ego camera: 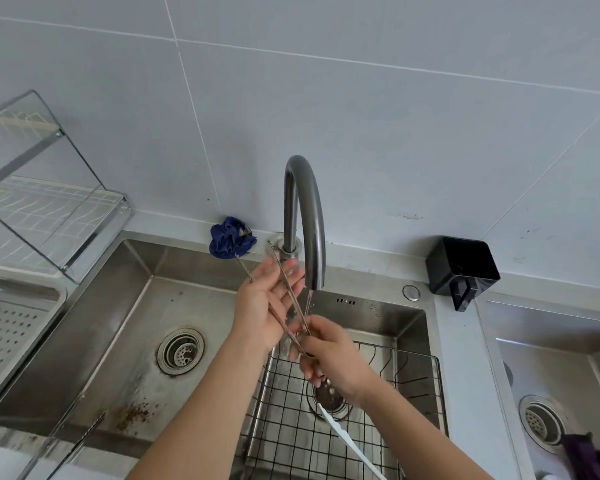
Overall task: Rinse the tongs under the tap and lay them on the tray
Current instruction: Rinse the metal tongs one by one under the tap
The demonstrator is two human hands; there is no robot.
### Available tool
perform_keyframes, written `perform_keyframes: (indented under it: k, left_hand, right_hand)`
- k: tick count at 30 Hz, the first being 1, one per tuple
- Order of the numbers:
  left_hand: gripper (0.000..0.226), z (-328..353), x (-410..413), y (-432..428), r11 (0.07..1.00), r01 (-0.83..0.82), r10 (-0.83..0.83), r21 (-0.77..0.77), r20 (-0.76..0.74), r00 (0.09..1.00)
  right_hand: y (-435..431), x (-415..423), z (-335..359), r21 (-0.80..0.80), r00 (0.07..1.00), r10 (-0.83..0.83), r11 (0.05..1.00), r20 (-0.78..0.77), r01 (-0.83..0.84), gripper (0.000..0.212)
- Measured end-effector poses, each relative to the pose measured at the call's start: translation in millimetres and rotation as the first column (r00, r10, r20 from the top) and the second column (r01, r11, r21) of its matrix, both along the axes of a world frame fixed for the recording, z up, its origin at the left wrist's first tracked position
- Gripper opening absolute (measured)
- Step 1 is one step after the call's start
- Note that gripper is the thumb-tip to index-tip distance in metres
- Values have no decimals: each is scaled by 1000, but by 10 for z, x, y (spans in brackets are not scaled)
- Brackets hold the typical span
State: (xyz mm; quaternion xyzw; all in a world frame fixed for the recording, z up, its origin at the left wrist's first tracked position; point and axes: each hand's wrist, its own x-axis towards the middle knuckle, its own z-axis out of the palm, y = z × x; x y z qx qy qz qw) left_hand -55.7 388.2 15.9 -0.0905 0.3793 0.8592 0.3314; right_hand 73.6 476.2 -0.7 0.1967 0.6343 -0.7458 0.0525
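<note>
Thin metal tongs (280, 268) point up and to the left in front of the curved tap (305, 209), from which a thin stream of water (309, 301) runs. My right hand (329, 358) grips their joined lower end over the wire basket. My left hand (265, 303) lies against the two arms with fingers nearly straight; one arm crosses in front of its fingers, the other comes out behind the hand. The perforated tray (60, 295) sits at the left edge, beside the sink.
The steel sink (125, 306) has a drain (181, 351) on its left; a wire basket (409, 372) holding a white utensil (347, 441) fills its right. A blue cloth (231, 237), a black cup (461, 268), a glass-sided dish rack (49, 202) and a second sink (551, 375) surround it.
</note>
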Motion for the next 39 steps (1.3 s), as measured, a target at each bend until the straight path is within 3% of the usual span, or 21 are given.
perform_keyframes:
  k: [3,8,11,13,19,21,24,28,30,32,34,36,39]
  left_hand:
    - [36,-21,-46,-47,1000,12,-12,7,-34,999]
    - [39,-123,282,104,972,236,-235,-12,74,969]
    - [37,-111,223,181,985,171,-171,11,153,973]
    - [32,-80,100,173,997,79,-81,21,184,980]
    - [34,-34,-5,37,992,-53,32,111,183,983]
    - [39,-36,-33,-20,992,-70,51,104,171,984]
    - [58,-50,-67,-87,993,-80,70,87,110,991]
    - [56,-78,-15,-134,998,57,-57,39,-4,998]
    - [50,-83,14,-150,993,120,-121,-13,-70,990]
    - [47,-73,24,-149,991,105,-113,-82,-107,988]
    - [42,-46,33,-125,989,87,-103,-121,-134,986]
    - [37,-10,64,-74,983,106,-129,-150,-152,980]
    - [21,12,142,34,964,183,-208,-193,-122,970]
  right_hand:
    - [-50,-7,-19,63,995,-95,993,-7,96,24]
    - [-66,-273,61,470,951,-279,827,-135,310,14]
    - [-45,-198,75,537,969,-181,808,-166,243,5]
    - [-8,-107,59,681,983,-13,719,-184,137,7]
    - [-6,-275,155,807,997,80,587,23,-65,66]
    - [-39,-364,178,773,996,83,629,42,-85,60]
    - [-76,-507,192,571,998,53,819,19,-54,51]
    - [-53,-632,188,390,994,-103,918,45,78,80]
    - [-17,-580,159,233,996,-87,969,33,77,94]
    - [18,-471,102,49,1000,-28,998,-14,29,81]
    - [40,-343,66,-94,998,18,995,-68,-24,50]
    - [46,-259,37,-87,995,-11,996,-94,3,26]
    - [43,-164,13,76,980,-173,981,-99,181,18]
